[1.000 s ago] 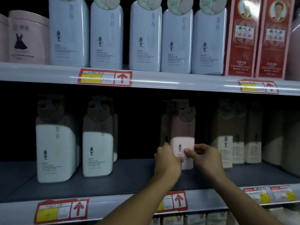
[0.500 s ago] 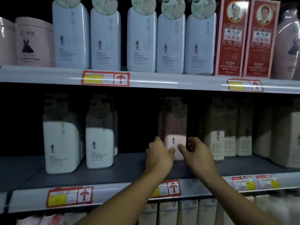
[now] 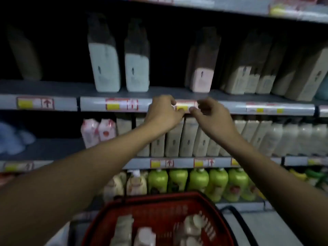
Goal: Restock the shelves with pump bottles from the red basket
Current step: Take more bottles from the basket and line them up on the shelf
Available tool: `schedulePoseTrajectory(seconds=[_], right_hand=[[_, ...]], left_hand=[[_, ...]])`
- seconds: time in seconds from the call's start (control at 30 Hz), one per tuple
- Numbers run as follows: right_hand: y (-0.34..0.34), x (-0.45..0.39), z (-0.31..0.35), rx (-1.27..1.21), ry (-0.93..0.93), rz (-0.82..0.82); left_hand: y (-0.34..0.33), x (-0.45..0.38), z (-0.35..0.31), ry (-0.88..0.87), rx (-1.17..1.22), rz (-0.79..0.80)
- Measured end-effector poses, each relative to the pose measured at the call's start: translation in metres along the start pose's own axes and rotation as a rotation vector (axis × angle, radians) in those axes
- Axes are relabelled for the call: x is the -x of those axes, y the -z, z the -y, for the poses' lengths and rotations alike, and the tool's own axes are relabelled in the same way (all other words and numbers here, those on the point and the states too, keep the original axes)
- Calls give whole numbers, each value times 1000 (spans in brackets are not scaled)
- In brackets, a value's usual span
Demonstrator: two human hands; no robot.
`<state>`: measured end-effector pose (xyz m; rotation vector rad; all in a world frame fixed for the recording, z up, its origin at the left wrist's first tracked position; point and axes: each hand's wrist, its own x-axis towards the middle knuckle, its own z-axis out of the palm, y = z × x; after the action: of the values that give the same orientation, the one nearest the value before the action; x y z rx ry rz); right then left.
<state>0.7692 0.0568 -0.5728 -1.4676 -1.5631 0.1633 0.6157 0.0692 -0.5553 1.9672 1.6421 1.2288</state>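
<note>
Pump bottles (image 3: 193, 228) lie in the red basket (image 3: 159, 206) at the bottom of the head view, several pale ones side by side (their shapes are blurred). Above the basket, both bare hands hang in front of the grey shelf edge (image 3: 92, 103). The left hand (image 3: 162, 112) and the right hand (image 3: 210, 115) sit close together, fingers loosely curled, grasping nothing, their fingertips near a red and yellow price tag (image 3: 182, 106) on that edge. On the shelf just behind them stands a pink bottle (image 3: 202, 75), upright and apart from both hands. Two white bottles (image 3: 106, 68) stand further left on the same shelf. Beige bottles (image 3: 186, 137) fill the shelf below, and green bottles (image 3: 197, 180) line the one under that.
</note>
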Motion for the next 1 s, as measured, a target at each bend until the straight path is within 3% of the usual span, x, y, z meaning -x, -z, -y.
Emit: schedulePoseTrajectory(seconds=[0.17,0.27,0.4,0.5,0.57,0.73,0.87,1.0], right_hand=[[-40,116,-42,10,-70,238],[-74,182,-80,55,-151,478],[-119,238,-124,171,-187,858],[-152,259,-145,267,-50,1145],[-167,267,-152,291,40,1257],[-197,291,-169,371,248,1288],[-216,301,-175,559,425,1247],[-220,297,-172,551,407,1227]], left_hand=[[-14,113,85,40,-10,152],[-34,176,146,81,-77,313],[-63,232,230,311,-139,648],[-86,250,269,206,-336,999],[-97,257,277,167,-419,1145],[-101,258,276,135,-571,1110],[-109,251,277,159,-530,1090],[-113,252,280,178,-453,1044]])
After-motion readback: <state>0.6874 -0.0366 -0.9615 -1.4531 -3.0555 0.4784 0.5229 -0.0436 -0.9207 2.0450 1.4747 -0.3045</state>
